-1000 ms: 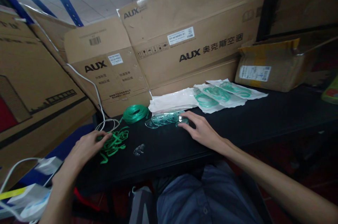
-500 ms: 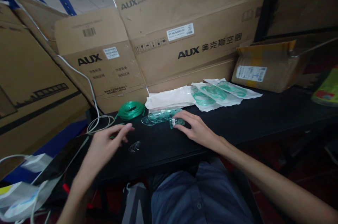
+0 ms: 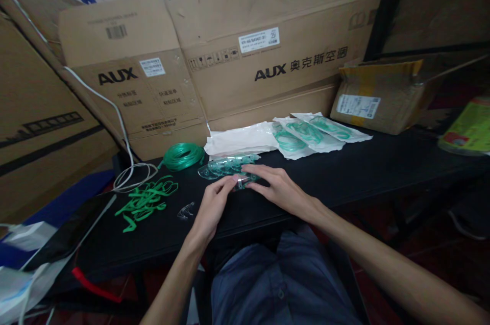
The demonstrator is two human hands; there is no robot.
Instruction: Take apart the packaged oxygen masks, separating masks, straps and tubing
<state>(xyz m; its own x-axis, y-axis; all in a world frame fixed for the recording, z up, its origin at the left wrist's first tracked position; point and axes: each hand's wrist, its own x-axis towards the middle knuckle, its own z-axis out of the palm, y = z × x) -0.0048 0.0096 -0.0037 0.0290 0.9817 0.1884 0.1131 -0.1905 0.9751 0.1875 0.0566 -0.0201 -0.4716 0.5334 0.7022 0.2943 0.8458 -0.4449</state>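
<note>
My right hand (image 3: pixel 273 182) grips a small clear-green plastic face mask (image 3: pixel 242 182) with a shiny metal strip on it, thumb below and fingers above. At the mask's left end, the closed fingertips of my left hand (image 3: pixel 216 200) pinch it; the exact contact is partly hidden. Just behind lies a row of overlapping clear-green masks (image 3: pixel 225 166). A few thin, shiny strips (image 3: pixel 186 211) rest left of my left hand. Farther left is a tangled heap of green elastic straps (image 3: pixel 147 200).
A coil of green tubing (image 3: pixel 184 156) sits behind the straps. White pouches (image 3: pixel 294 136), some with green tubing inside, lie along the back. Large cartons (image 3: pixel 268 59) wall the black table (image 3: pixel 325 177). An open box (image 3: pixel 377 95) stands right. White cables (image 3: pixel 128 146) run at left.
My left hand has moved right, from over the green straps to the mask, uncovering the heap. My right hand still holds the mask. The view has shifted slightly.
</note>
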